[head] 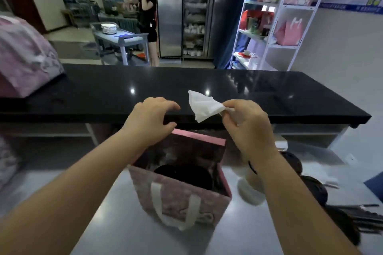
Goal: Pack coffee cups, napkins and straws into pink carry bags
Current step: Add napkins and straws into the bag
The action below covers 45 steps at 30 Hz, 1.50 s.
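Above the open mouth of the pink carry bag (180,198) hangs a white napkin (204,106), crumpled and unfolded in part; its long axis runs from a free tip at upper left down to the pinched corner at right, with a second corner drooping towards the bag. The right hand (246,124) pinches that corner between thumb and fingertips; the napkin thus spreads leftwards from it, into the gap between the two hands. The left hand (149,122) hovers over the bag's far rim, fingers loosely curved, thumb apart, holding nothing; the hands are apart. The bag stands upright on a steel table (124,223), white handles (157,198) folded down its near wall, a dark round lid (184,176) visible inside; a pale, blurred cup (248,188) stands just beside it at right, under the right wrist. Behind runs a black counter (207,80).
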Available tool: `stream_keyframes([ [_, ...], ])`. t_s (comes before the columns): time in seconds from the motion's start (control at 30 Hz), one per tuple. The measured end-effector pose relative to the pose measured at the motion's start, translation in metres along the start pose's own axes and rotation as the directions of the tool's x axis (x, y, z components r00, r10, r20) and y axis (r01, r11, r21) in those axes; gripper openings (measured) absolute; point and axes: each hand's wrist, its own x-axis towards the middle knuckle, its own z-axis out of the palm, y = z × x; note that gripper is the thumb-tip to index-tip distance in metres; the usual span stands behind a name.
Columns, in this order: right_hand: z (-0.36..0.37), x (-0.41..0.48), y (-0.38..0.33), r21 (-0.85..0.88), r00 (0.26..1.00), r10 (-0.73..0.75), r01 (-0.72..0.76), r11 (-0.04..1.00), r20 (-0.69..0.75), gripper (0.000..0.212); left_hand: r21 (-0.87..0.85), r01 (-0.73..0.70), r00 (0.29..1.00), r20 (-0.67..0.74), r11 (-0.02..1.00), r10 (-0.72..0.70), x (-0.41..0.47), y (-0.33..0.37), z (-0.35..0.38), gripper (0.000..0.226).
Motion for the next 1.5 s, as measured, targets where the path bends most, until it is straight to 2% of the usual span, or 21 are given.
stream_keyframes([
  [0.07,0.011,-0.003,-0.03,0.132,0.999,0.035,-0.039,0.99,0.03,0.013,-0.162,0.052,0.999,0.012,0.985,-0.051,-0.023,-0.027,-0.002,0.028],
  [0.17,0.027,-0.012,-0.063,0.332,0.984,0.128,-0.164,0.929,0.127,0.008,-0.305,0.087,0.99,0.131,0.948,-0.049,-0.045,-0.052,0.008,0.023],
  [0.23,0.037,-0.019,-0.075,0.372,0.96,0.176,-0.248,0.894,0.217,0.012,-0.31,0.084,0.978,0.207,0.947,-0.019,-0.051,-0.058,0.018,0.029],
  [0.3,0.044,-0.026,-0.078,0.359,0.927,0.21,-0.318,0.877,0.31,0.022,-0.325,0.043,0.972,0.233,0.945,0.036,-0.052,-0.061,0.025,0.046],
  [0.4,0.05,-0.033,-0.076,0.347,0.857,0.281,-0.445,0.825,0.432,0.019,-0.45,0.018,0.964,0.245,0.893,0.104,-0.051,-0.064,0.031,0.064],
  [0.47,0.053,-0.036,-0.069,0.284,0.828,0.307,-0.47,0.835,0.469,0.018,-0.474,0.054,0.953,0.287,0.879,0.097,-0.051,-0.068,0.038,0.088],
  [0.57,0.062,-0.04,-0.057,0.029,0.788,0.354,-0.425,0.905,0.504,0.012,-0.456,0.08,0.944,0.321,0.886,0.081,-0.051,-0.075,0.047,0.11],
  [0.63,0.07,-0.042,-0.05,-0.121,0.769,0.366,-0.359,0.926,0.523,0.012,-0.475,0.07,0.936,0.334,0.877,0.107,-0.052,-0.077,0.048,0.111],
  [0.7,0.08,-0.044,-0.047,-0.217,0.784,0.344,-0.269,0.938,0.517,0.017,-0.5,0.063,0.934,0.334,0.864,0.125,-0.052,-0.078,0.049,0.109],
  [0.83,0.091,-0.043,-0.048,-0.314,0.786,0.265,-0.095,0.945,0.559,0.028,-0.535,0.024,0.951,0.273,0.845,0.146,-0.053,-0.077,0.052,0.1],
  [0.9,0.085,-0.041,-0.051,-0.252,0.8,0.268,-0.151,0.956,0.536,0.031,-0.561,-0.036,0.975,0.161,0.827,0.151,-0.056,-0.077,0.053,0.087],
  [0.97,0.07,-0.045,-0.053,-0.097,0.842,0.283,-0.268,0.958,0.459,0.026,-0.571,-0.105,0.992,0.002,0.814,0.129,-0.059,-0.077,0.056,0.07],
  [1.07,0.039,-0.063,-0.048,0.166,0.902,0.358,-0.402,0.9,0.242,0.019,-0.642,-0.102,0.979,-0.2,0.76,-0.038,-0.071,-0.075,0.065,0.042],
  [1.13,0.021,-0.085,-0.039,0.354,0.869,0.487,-0.483,0.801,0.085,0.02,-0.751,-0.005,0.949,-0.211,0.661,-0.233,-0.081,-0.076,0.073,0.029],
  [1.2,0.009,-0.114,-0.025,0.57,0.76,0.65,-0.538,0.621,0.011,0.015,-0.863,0.1,0.934,-0.091,0.496,-0.346,-0.096,-0.08,0.08,0.029],
  [1.23,0.007,-0.129,-0.018,0.643,0.704,0.708,-0.565,0.517,0.049,0.012,-0.904,0.134,0.937,-0.018,0.406,-0.35,-0.106,-0.081,0.085,0.032],
  [1.27,0.008,-0.143,-0.014,0.674,0.668,0.731,-0.604,0.425,0.137,0.023,-0.928,0.166,0.941,0.048,0.334,-0.334,-0.115,-0.081,0.09,0.037],
  [1.33,0.021,-0.167,-0.015,0.644,0.637,0.685,-0.697,0.316,0.354,0.042,-0.941,0.227,0.941,0.146,0.251,-0.305,-0.131,-0.077,0.101,0.039],
  [1.4,0.039,-0.175,-0.031,0.615,0.639,0.62,-0.729,0.3,0.455,0.05,-0.937,0.251,0.922,0.155,0.243,-0.356,-0.137,-0.069,0.111,0.03],
  [1.5,0.059,-0.176,-0.048,0.635,0.682,0.603,-0.691,0.346,0.413,0.066,-0.928,0.276,0.864,0.125,0.25,-0.488,-0.137,-0.066,0.115,0.031],
])
